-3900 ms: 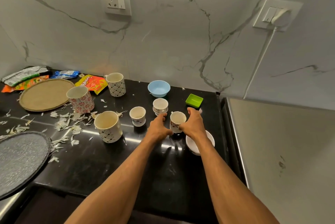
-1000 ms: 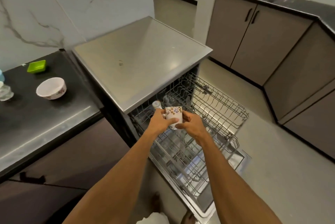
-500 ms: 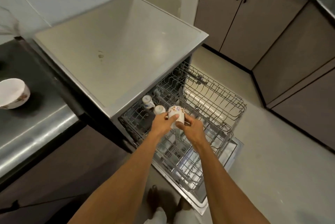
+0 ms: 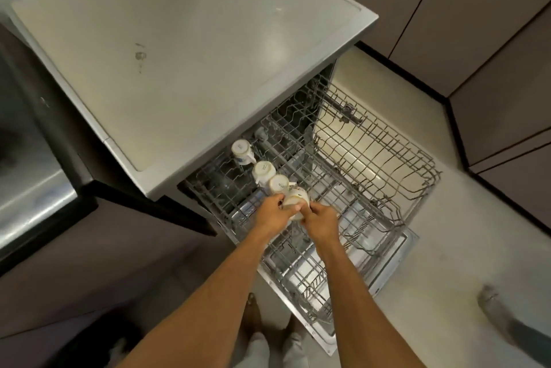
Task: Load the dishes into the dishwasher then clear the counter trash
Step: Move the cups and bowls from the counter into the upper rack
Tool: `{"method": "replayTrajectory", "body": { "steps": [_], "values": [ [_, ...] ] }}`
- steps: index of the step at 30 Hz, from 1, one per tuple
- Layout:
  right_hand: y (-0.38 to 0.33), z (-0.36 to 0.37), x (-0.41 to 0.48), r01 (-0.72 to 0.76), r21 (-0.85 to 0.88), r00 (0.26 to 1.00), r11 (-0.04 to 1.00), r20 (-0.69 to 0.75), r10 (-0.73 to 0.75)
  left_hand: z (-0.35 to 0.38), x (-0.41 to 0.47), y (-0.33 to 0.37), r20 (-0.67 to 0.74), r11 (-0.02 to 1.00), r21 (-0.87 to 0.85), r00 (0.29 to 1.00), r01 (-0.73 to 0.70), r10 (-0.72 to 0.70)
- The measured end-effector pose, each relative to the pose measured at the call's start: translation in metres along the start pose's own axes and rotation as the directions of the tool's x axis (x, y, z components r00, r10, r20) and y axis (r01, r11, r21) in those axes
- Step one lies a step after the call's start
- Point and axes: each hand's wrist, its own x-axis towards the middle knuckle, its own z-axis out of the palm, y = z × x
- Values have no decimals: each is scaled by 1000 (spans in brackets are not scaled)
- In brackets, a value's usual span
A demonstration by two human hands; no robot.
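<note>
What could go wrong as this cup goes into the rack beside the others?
The cup, gripped by the left hand and right hand, is right against the nearest racked cup; they may clink and chip. It looks tilted, so let go now it might topple in the rack. The open door lies by the feet: a trip risk.
</note>
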Motion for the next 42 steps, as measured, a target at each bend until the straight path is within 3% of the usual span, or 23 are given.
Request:
{"method": "replayTrajectory", "body": {
  "steps": [11, 17, 28, 37, 42],
  "values": [
    [22, 10, 58, -164, -54, 986, 985, -39, 162, 15, 53, -23, 63, 990, 139, 998, 3, -12],
    [25, 14, 73, -210, -129, 977, 969, -64, 204, 19, 70, -26, 58, 993, 107, 997, 51, -57],
    [40, 19, 97, -270, -228, 957, 935, 41, 286, 28, 81, -39, 102, 990, 41, 985, 135, -139],
    [31, 13, 85, -240, -248, 955, 939, 111, 274, 29, 70, -32, 112, 992, -1, 985, 130, -129],
    [0, 8, 64, -143, -276, 975, 950, 126, 183, 14, 48, -18, 88, 990, 16, 986, 141, -142]
  ]
}}
